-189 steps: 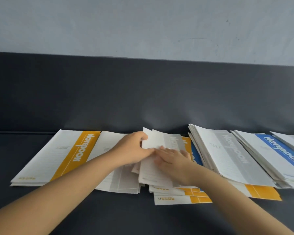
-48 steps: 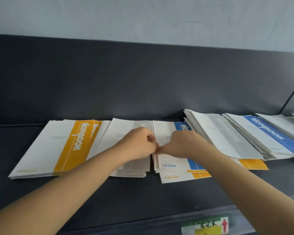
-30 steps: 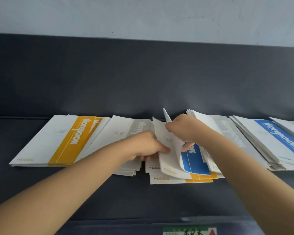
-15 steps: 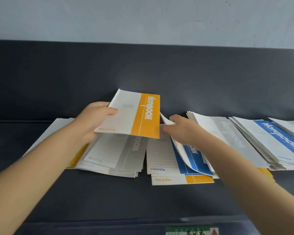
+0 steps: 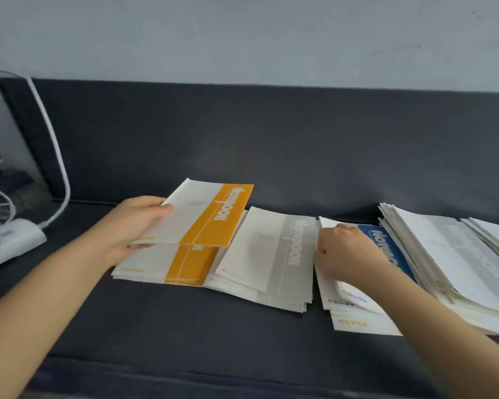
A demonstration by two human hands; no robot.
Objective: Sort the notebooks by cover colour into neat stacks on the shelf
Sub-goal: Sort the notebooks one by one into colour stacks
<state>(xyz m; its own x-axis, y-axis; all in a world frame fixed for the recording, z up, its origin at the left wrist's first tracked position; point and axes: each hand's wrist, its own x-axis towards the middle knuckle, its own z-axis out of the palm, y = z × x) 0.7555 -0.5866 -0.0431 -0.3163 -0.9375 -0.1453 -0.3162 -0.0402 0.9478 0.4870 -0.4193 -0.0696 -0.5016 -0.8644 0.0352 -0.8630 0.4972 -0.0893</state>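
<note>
The left hand, clamped on the orange notebook, had carried it left of the grey stack over the orange stack, while the right hand pinched a blue notebook.

My left hand holds one orange-banded notebook, tilted, just above the orange stack on the shelf. The grey stack lies beside it, slightly fanned. My right hand grips the blue-banded notebook topping an unsorted pile.

Before you the dark grey shelf carries, from left to right, an orange notebook stack, a grey stack, a mixed pile with blue on top, and a taller grey stack.
</note>
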